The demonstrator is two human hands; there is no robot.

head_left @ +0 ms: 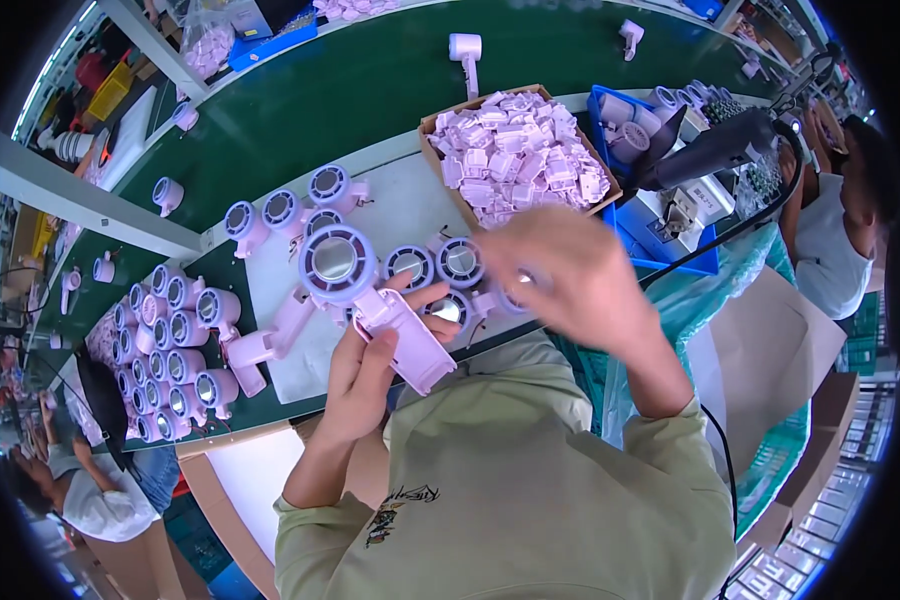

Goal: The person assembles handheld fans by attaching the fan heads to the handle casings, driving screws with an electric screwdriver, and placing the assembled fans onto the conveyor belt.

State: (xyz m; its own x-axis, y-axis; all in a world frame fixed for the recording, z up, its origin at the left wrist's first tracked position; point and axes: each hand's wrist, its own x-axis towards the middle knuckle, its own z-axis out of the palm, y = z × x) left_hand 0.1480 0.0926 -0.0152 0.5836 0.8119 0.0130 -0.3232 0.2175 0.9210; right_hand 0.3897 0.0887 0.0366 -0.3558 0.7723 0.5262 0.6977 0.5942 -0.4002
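Observation:
In my left hand (362,378) is a lilac hair dryer (338,262), its round vented end facing up. Fingers and thumb grip it near the open, hollow handle shell (415,352), which points toward my body. To the right, my right hand (560,280) is smeared by motion, so its fingers and anything in them cannot be made out. It passes over the near edge of a cardboard box (457,198) heaped with small lilac plastic parts (520,145). Several more hair dryer bodies (460,262) stand on the pale mat (295,372) between and beyond my hands.
Rows of dryer bodies (185,328) stand at the left. A blue bin (620,135) and a dark handheld tool (715,150) are at the right, above a teal crate (770,470) lined with plastic. Other people (835,225) sit on both sides. A green conveyor belt (370,90) runs behind.

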